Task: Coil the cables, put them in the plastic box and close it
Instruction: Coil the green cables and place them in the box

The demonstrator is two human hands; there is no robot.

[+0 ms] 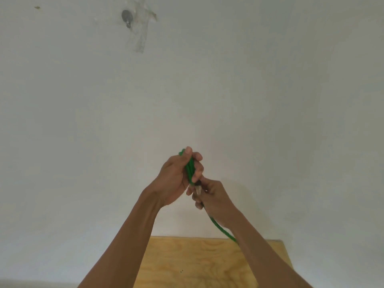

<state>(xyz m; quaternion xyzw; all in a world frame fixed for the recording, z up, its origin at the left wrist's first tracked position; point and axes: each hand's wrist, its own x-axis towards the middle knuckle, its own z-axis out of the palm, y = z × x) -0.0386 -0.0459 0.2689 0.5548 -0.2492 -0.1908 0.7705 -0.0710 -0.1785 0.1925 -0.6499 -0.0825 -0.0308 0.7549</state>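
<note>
A green cable [190, 169] is folded into a tight bundle, and my left hand [176, 179] is closed around it, held up in front of the wall. Just below and to the right, my right hand [214, 199] pinches the cable's clear plug end [198, 190]. A loose stretch of the green cable runs from under my right hand down toward the table and disappears behind my right forearm. The plastic box is not in view.
A light plywood table top [199, 265] fills the bottom centre, below my arms. A white wall [270, 100] is behind, with a dark hook and strips of clear tape [133, 23] high on the left.
</note>
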